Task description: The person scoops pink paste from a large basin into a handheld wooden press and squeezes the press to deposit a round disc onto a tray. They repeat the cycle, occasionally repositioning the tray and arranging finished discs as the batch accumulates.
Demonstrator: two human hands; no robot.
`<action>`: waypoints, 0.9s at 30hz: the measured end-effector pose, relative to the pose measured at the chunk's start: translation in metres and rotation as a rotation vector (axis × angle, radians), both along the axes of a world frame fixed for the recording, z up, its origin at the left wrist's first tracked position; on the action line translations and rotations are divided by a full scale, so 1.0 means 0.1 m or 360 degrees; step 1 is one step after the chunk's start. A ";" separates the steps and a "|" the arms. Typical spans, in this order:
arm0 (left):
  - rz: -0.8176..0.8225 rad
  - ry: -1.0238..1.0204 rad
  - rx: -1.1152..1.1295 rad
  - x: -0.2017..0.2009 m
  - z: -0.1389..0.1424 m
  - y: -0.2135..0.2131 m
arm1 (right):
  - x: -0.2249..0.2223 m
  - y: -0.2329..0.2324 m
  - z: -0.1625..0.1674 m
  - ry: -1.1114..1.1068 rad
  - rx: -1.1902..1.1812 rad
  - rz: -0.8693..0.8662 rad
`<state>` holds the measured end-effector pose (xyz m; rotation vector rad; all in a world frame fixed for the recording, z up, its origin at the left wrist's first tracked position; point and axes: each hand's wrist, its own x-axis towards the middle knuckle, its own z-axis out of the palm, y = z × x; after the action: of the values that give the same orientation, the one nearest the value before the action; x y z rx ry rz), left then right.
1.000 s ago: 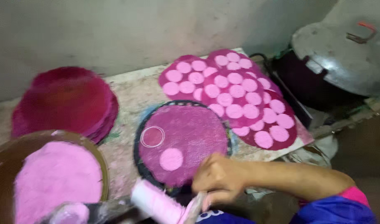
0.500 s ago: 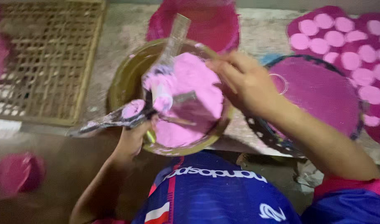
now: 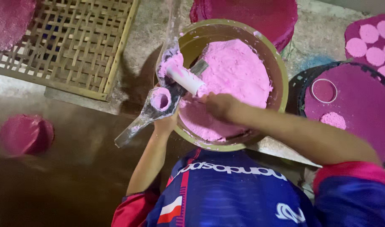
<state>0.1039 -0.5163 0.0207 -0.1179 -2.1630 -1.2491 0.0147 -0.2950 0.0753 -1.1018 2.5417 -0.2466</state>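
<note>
A flat metal paddle (image 3: 148, 115) bearing a small ring mould (image 3: 161, 100) is gripped in the left hand (image 3: 166, 124), while a white roller (image 3: 185, 79) is clasped by the right hand (image 3: 217, 106) over the bowl (image 3: 280, 75) of pink dough (image 3: 238, 75).

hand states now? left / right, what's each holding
Left hand: closed on a flat metal ring mould smeared with pink dough.
Right hand: closed on a white roller over the dough bowl.
</note>
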 end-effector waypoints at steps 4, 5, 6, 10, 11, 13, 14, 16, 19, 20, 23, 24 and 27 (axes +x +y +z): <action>-0.0010 -0.0033 0.0263 -0.03 0.10 0.05 | -0.46 0.34 0.72 -0.0268 -0.0016 0.0179; -0.0037 -0.0059 0.0366 -0.03 0.10 0.04 | -0.51 0.35 0.84 -0.0073 0.0148 0.0106; -0.0009 -0.0035 0.0218 -0.04 0.09 0.04 | -0.54 0.33 0.92 -0.0008 0.0203 0.0130; 0.0037 -0.0043 -0.0148 -0.06 0.03 0.01 | -0.34 0.29 0.77 0.0000 0.0272 0.0199; 0.0041 -0.0062 -0.0185 -0.05 0.03 0.01 | -0.24 0.33 0.65 -0.0051 0.0250 0.0216; -0.0044 -0.0042 0.0060 -0.05 0.05 0.01 | -0.14 0.58 0.41 -0.0152 0.0114 0.0221; -0.0088 -0.0027 0.0179 -0.05 0.08 0.02 | -0.09 0.71 0.27 -0.0196 0.0045 0.0220; -0.0090 -0.0046 0.0191 -0.04 0.16 0.04 | 0.06 1.02 0.06 -0.0191 0.0146 0.0336; -0.0091 -0.0071 0.0220 -0.03 0.35 0.07 | 0.27 1.44 0.03 -0.0028 0.0486 0.0591; -0.0094 -0.0079 0.0231 -0.04 0.42 0.09 | 0.31 1.53 0.11 -0.0056 0.0549 0.0610; -0.0120 -0.0068 0.0352 -0.07 0.64 0.12 | 0.38 1.72 0.56 -0.0513 -0.0121 0.0455; -0.0078 -0.0201 0.0370 -0.09 0.70 0.13 | 0.38 1.74 0.78 -0.0689 -0.0480 0.0379; 0.0180 -0.0350 0.0076 -0.15 0.87 0.21 | 0.34 1.61 1.45 -0.0865 0.0042 -0.0257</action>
<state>0.0893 -0.4956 0.1078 0.1673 -2.2875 -1.2985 0.0485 -0.1339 0.2200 -0.6970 2.1322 -0.4802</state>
